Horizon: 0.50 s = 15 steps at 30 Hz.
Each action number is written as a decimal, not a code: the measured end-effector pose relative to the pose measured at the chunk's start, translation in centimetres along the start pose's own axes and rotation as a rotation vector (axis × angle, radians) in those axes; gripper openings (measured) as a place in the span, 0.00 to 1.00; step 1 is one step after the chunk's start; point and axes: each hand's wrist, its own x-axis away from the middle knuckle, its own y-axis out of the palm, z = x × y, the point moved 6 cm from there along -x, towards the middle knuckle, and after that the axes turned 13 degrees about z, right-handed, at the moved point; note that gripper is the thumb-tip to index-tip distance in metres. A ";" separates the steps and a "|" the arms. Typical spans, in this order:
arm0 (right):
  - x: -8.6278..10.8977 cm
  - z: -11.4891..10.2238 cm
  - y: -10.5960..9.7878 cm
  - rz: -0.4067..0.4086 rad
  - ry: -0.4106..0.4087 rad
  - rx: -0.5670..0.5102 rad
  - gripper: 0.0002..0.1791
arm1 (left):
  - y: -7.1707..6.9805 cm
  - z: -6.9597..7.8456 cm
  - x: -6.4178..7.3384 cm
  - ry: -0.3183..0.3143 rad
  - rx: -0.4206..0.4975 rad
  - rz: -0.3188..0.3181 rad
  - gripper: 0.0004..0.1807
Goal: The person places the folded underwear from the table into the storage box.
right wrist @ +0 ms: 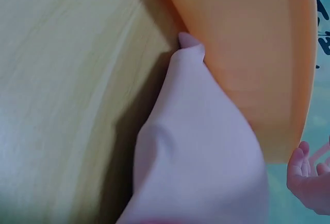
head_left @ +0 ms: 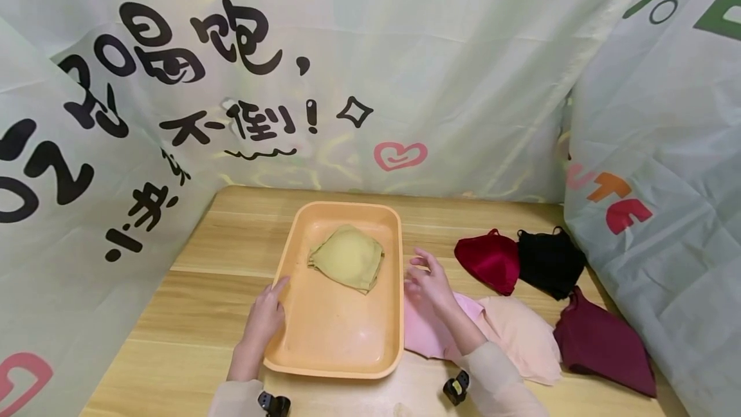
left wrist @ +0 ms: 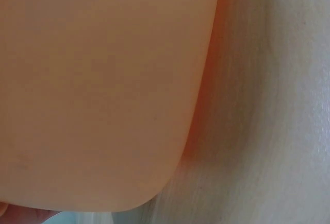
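Observation:
An orange plastic tray [head_left: 324, 333] lies lengthwise on the table, with a folded yellow-green bra [head_left: 347, 259] in its far half. My left hand [head_left: 265, 317] grips the tray's left side, thumb over the rim; in the left wrist view the tray's outer wall [left wrist: 103, 90] hides most of that hand. By the opposite rim, my right hand [head_left: 428, 282] is raised with loosely bent fingers and holds nothing. Below it lies a folded pink bra [head_left: 425, 330], its edge against the tray's side in the right wrist view, where my right fingers [right wrist: 296, 170] show at the edge.
Right of the pink bra lie a pale peach bra [head_left: 518, 340] and a maroon one [head_left: 604, 343]. Behind them are a red bra [head_left: 492, 262] and a black bra [head_left: 551, 262] with thin straps. Printed cloth [head_left: 463, 82] hangs around the wooden table [head_left: 197, 314] at the back and sides.

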 end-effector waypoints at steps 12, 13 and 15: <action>-0.1 0.8 -2.7 0.012 -0.007 0.051 0.28 | 0.0 -0.1 0.0 -0.009 -0.007 -0.002 0.30; -0.1 0.8 -2.9 0.012 -0.012 0.058 0.28 | 0.0 -0.1 0.0 -0.013 -0.007 -0.007 0.30; -0.1 0.9 -3.3 0.016 -0.019 0.074 0.28 | 0.1 -0.2 0.0 -0.013 -0.009 -0.010 0.30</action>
